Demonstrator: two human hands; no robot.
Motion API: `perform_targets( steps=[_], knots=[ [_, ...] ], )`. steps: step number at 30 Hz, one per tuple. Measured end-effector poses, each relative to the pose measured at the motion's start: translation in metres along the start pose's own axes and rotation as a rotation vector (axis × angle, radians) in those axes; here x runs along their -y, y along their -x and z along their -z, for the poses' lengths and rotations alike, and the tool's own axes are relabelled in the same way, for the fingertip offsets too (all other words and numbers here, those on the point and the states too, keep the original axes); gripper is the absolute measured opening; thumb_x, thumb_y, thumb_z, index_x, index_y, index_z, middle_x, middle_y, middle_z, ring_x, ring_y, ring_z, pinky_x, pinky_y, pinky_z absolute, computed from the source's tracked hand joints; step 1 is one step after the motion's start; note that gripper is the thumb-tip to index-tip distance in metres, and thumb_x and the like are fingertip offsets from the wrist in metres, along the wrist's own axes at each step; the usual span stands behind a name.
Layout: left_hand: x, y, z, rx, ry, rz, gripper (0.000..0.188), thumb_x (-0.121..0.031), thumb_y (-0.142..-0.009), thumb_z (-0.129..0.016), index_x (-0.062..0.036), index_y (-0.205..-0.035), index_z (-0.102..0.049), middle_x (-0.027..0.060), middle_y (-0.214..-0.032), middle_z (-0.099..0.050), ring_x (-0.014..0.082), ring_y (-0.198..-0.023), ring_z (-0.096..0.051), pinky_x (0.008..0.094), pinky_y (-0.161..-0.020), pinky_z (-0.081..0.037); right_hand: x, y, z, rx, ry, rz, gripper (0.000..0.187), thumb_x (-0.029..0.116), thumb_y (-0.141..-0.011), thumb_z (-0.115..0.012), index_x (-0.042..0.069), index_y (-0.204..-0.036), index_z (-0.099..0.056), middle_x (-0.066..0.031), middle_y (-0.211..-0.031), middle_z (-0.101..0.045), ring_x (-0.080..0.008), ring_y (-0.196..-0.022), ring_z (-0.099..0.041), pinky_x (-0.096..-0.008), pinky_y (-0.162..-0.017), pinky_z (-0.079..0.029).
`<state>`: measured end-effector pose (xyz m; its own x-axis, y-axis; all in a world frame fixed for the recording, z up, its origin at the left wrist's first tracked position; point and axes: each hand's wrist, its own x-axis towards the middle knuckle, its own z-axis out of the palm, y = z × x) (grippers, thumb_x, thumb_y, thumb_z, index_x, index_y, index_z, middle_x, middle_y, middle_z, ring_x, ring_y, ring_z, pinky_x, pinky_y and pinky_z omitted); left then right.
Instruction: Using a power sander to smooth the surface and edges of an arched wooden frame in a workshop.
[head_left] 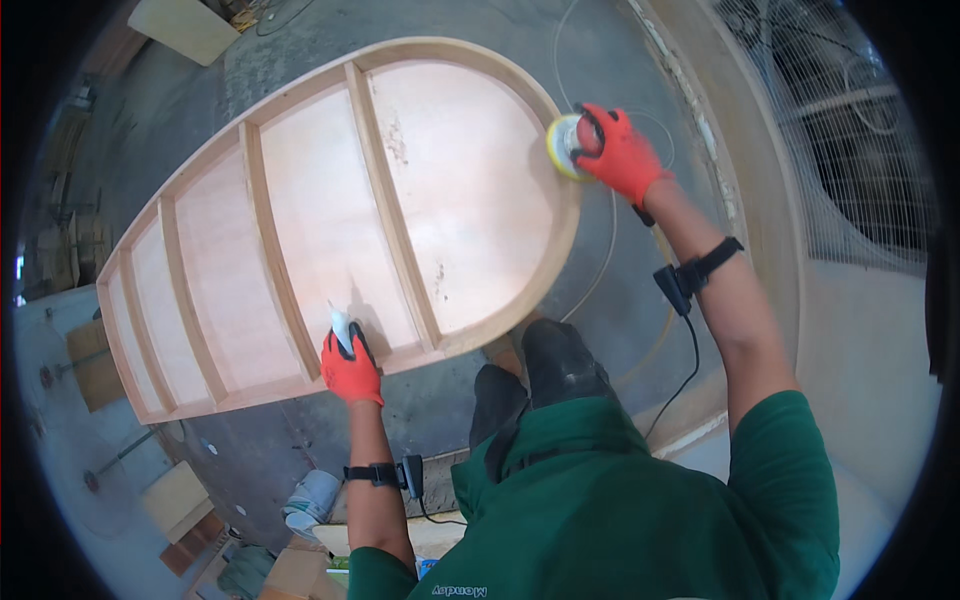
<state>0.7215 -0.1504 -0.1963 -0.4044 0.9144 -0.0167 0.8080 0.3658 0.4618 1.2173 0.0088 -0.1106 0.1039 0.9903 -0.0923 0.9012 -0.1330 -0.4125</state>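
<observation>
A long wooden frame with one rounded end, pale panels and several cross slats lies in front of me. Wrapped round a red-topped round power sander with a yellow-edged pad, my right hand is at the outer edge of the curved end. My left hand, at the frame's near rim, is closed on a small white bottle with a thin pointed tip. That tip points away from me over the panel. Both hands wear red gloves with black parts.
A thin pale hose curves across the grey floor behind the sander. Wire mesh and a ledge stand at the right. A white bucket and a cardboard box sit at lower left; a pale board lies far left.
</observation>
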Motion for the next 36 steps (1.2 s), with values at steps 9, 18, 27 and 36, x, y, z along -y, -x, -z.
perform_targets(
  steps=[9, 18, 27, 36],
  knots=[
    [-0.009, 0.001, 0.007, 0.074, -0.081, 0.02, 0.048, -0.026, -0.085, -0.069, -0.0094, -0.13, -0.063, 0.0125, -0.13, -0.063, 0.033, -0.119, -0.058, 0.045, -0.102, -0.043, 0.096, -0.217, -0.005, 0.054, 0.115, 0.114, 0.073, 0.043, -0.084, -0.071, 0.026, -0.149, -0.041, -0.0189, -0.142, -0.046, -0.0394, -0.124, -0.056, -0.0454, -0.103, -0.048],
    [-0.003, 0.001, 0.006, 0.09, -0.104, 0.008, 0.051, -0.028, -0.082, -0.071, -0.0123, -0.13, -0.063, 0.0098, -0.13, -0.062, 0.0314, -0.122, -0.056, 0.0454, -0.104, -0.04, 0.283, -0.287, -0.058, 0.224, 0.153, 0.319, 0.058, 0.041, -0.093, -0.053, 0.027, -0.149, -0.043, -0.0178, -0.147, -0.044, -0.0393, -0.126, -0.055, -0.0457, -0.103, -0.047],
    [-0.004, 0.004, 0.006, 0.079, -0.127, 0.004, 0.052, -0.034, -0.082, -0.07, -0.0136, -0.13, -0.063, 0.0095, -0.133, -0.062, 0.0307, -0.123, -0.055, 0.0461, -0.104, -0.039, 0.196, -0.304, -0.043, 0.078, 0.086, 0.352, 0.067, 0.043, -0.086, -0.065, 0.024, -0.147, -0.044, -0.0207, -0.14, -0.05, -0.0398, -0.123, -0.056, -0.0431, -0.105, -0.046],
    [0.001, 0.0, 0.011, 0.126, -0.067, -0.142, 0.048, -0.034, -0.086, -0.069, -0.0118, -0.129, -0.063, 0.0098, -0.128, -0.064, 0.0313, -0.12, -0.057, 0.0458, -0.101, -0.041, 0.034, -0.098, 0.006, -0.015, 0.136, -0.117, 0.078, 0.038, -0.078, -0.077, 0.021, -0.147, -0.045, -0.0197, -0.137, -0.052, -0.0382, -0.122, -0.057, -0.0435, -0.104, -0.046]
  ],
)
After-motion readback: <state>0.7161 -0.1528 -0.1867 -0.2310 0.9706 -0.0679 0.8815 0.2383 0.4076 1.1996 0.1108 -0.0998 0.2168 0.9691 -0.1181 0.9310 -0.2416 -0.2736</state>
